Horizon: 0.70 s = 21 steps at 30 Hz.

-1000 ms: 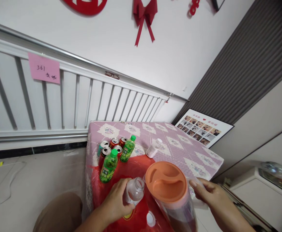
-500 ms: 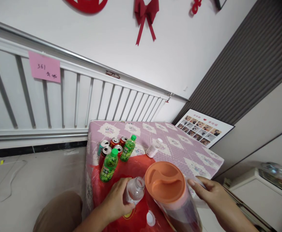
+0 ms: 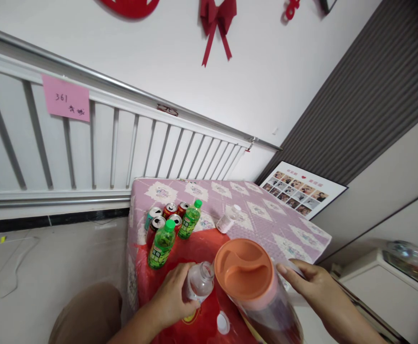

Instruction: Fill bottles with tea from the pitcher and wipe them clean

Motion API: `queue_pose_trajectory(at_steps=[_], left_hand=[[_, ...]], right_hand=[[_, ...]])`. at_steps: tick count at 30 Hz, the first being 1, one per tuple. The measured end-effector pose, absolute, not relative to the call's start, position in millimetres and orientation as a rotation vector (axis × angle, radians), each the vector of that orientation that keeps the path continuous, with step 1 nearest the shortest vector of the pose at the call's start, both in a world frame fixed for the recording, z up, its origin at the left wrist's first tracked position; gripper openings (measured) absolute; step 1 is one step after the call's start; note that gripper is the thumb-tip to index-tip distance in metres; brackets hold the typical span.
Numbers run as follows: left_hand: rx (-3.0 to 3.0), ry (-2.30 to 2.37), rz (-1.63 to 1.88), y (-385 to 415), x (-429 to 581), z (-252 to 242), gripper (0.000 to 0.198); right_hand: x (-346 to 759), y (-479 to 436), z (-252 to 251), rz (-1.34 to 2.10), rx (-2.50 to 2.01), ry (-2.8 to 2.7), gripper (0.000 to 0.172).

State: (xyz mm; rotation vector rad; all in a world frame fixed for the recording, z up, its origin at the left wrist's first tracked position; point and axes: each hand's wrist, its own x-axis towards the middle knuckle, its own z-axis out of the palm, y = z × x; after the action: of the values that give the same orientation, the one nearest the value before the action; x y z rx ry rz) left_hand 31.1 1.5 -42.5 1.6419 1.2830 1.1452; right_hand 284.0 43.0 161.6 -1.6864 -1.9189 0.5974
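My left hand (image 3: 176, 297) is closed around a clear plastic bottle (image 3: 201, 281) with its mouth uncapped. By its handle, my right hand (image 3: 311, 284) grips a clear pitcher (image 3: 266, 315) with an orange lid (image 3: 244, 268) and dark liquid inside. The pitcher tilts toward the bottle, its lid edge right beside the bottle's mouth. Whether liquid is flowing between them I cannot make out. A white bottle cap (image 3: 223, 323) lies on the red plastic sheet (image 3: 191, 249) between the two hands.
Two green-capped drink bottles (image 3: 161, 246) stand at the left beside several opened cans (image 3: 170, 209). A white-capped clear bottle (image 3: 228, 220) is farther back on the purple patterned tablecloth (image 3: 259, 210). Behind the table runs a white radiator (image 3: 140, 143); a photo board (image 3: 302, 188) leans at the right.
The pitcher's body has swung slightly to the right at the bottom, with its lid still beside the bottle's mouth. My left hand and the bottle stay nearly in place.
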Motion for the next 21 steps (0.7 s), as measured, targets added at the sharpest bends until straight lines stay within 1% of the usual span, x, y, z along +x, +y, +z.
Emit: queue_pose_trajectory(at_steps=[3, 10, 21], left_hand=[[1.637, 1.285, 1.149, 1.7, 31.4, -43.4, 0.077], [1.647, 1.281, 1.140, 1.8, 31.7, -44.0, 0.077], [1.653, 1.265, 1.161, 2.6, 31.8, -47.0, 0.074]], right_hand=[[282.4, 42.6, 163.0, 0.598, -1.689, -1.920, 0.047], [281.4, 42.9, 164.8, 0.613, -1.683, -1.924, 0.044], [283.4, 42.3, 165.5, 0.595, -1.701, -1.981, 0.050]])
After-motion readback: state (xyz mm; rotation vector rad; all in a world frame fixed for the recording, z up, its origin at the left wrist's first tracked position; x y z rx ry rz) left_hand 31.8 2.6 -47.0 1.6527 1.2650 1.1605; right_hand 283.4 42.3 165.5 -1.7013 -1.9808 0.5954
